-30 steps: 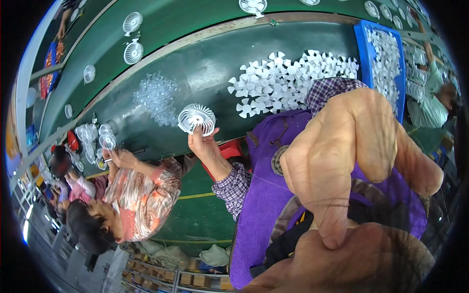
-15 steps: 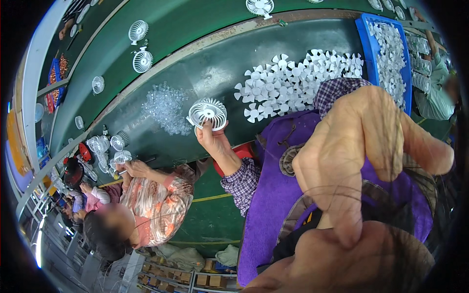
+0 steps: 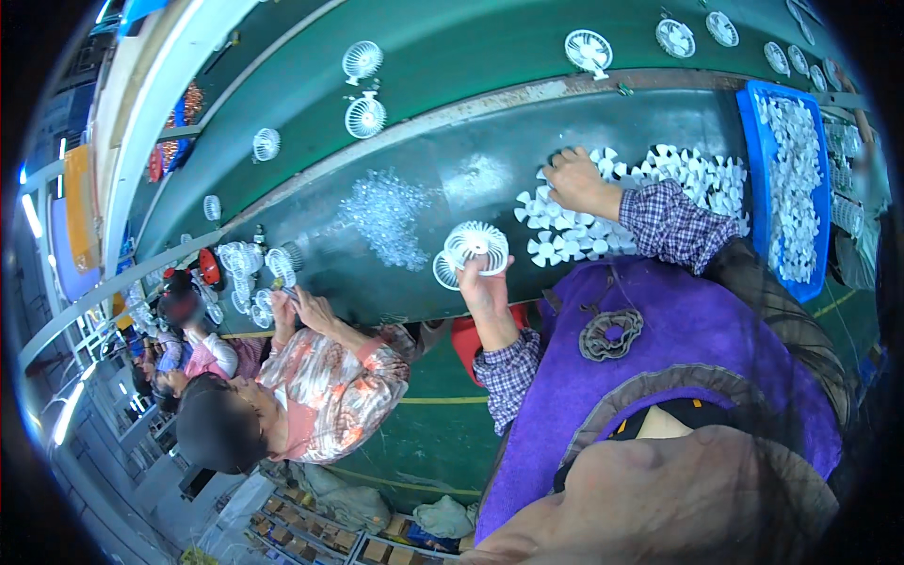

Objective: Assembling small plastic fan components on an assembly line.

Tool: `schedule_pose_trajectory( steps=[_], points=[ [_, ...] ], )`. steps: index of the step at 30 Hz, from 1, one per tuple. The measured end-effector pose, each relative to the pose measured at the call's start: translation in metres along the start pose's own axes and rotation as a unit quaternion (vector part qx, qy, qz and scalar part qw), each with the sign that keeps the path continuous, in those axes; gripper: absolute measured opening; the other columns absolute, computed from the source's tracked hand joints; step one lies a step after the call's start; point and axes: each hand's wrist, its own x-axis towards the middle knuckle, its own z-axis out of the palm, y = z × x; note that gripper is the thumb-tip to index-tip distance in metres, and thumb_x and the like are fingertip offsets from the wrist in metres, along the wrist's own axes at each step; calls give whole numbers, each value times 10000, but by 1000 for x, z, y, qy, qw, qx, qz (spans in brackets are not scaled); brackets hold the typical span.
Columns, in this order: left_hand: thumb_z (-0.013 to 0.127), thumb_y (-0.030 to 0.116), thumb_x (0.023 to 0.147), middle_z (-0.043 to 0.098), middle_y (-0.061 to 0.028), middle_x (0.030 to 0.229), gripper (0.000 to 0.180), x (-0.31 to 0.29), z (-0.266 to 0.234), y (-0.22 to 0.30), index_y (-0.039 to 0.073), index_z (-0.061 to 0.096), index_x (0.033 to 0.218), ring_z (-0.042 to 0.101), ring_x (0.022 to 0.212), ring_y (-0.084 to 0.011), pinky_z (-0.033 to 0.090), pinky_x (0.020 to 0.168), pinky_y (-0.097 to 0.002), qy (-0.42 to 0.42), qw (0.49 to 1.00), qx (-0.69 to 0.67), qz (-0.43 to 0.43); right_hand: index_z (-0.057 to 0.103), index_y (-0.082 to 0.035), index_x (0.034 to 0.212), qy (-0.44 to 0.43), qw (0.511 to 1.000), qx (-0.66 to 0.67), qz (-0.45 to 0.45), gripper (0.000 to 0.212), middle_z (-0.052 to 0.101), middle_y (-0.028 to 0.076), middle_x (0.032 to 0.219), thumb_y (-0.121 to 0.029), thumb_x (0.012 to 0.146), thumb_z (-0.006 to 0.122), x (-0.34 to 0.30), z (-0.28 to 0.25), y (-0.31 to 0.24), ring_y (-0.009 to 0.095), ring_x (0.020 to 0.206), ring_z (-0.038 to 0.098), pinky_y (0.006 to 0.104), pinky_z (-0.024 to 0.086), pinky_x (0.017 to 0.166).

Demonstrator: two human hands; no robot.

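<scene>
My left hand (image 3: 486, 294) is closed round a round white slatted fan cage (image 3: 477, 243), held up over the near edge of the bench. A second white ringed part (image 3: 446, 270) shows beside the cage, partly behind it; I cannot see how the two join. Out on the bench, my right hand (image 3: 576, 181) reaches to the far left edge of a spread of white fan blades (image 3: 659, 174). Its fingers curl downward, and what lies under the fingertips is hidden. Left of the blades lies a heap of small clear plastic pieces (image 3: 384, 212).
A blue bin (image 3: 749, 141) of more blades stands at the bench's right end. Beyond a raised rail, fan housings (image 3: 589, 52) lie on a green belt (image 3: 452, 66). To my left a co-worker (image 3: 330, 386) handles fans beside white fan parts (image 3: 247, 268). A red stool (image 3: 466, 348) is below the bench.
My right hand has gone from close before my head to the blades on the bench. My left hand still holds the cage, now with the second ringed part showing. The whole view has shifted.
</scene>
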Motion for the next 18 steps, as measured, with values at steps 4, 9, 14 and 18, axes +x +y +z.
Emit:
schedule_pose_trajectory(
  steps=[4, 9, 14, 18],
  points=[
    [581, 64, 750, 606, -187, 1099, 504, 2, 12, 2, 19, 474, 1241, 621, 1014, -380, 605, 657, -455, -46, 998, -38, -25, 654, -73, 918, -17, 1000, 4, -16, 275, 633, 97, 898, -210, 680, 657, 5, 2, 10, 272, 945, 581, 428, 395, 836],
    [616, 146, 872, 624, -159, 1067, 366, 6, 15, 0, 22, 506, 1199, 645, 962, -315, 604, 628, -430, -34, 999, 31, 5, 608, -41, 1119, -47, 811, 574, 103, 334, 684, 110, 914, -75, 787, 625, 21, -8, 75, 174, 824, 641, 275, 489, 737],
    [617, 117, 892, 642, -113, 1029, 292, 11, 19, -5, 10, 541, 1153, 665, 876, -218, 608, 632, -383, 5, 995, 98, 36, 638, -54, 1058, 102, 940, 270, 180, 292, 634, 158, 991, -91, 780, 559, 16, -31, 98, 353, 981, 589, 416, 478, 860],
    [629, 84, 883, 653, -109, 1002, 245, 13, 37, -10, -1, 575, 1107, 670, 856, -212, 603, 652, -367, 26, 992, 118, 36, 612, -84, 1111, 117, 982, 72, 130, 369, 577, 135, 1069, -154, 750, 649, 22, -31, 74, 316, 1071, 525, 443, 421, 889]
  ],
)
